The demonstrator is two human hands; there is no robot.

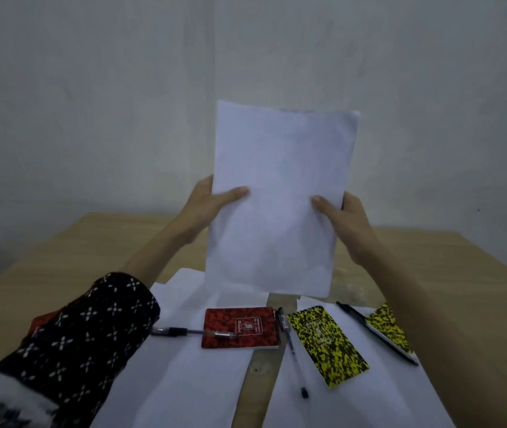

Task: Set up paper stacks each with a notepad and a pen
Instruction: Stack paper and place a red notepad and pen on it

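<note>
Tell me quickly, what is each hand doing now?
Left hand: grips the paper stack by its left edge.
Right hand: grips its right edge.

Fingers of both hands hidden behind the held paper stack [276, 199]; only thumbs showing. Far desk [69, 242] edge at 12 o'clock blocked by that stack. Second yellow notepad [391, 330] at 4 o'clock partly covered by right forearm. Left sleeve [69, 341] blurred, cut off at 8 o'clock. Cover print on red notepad [241, 327] too small to read.
</note>
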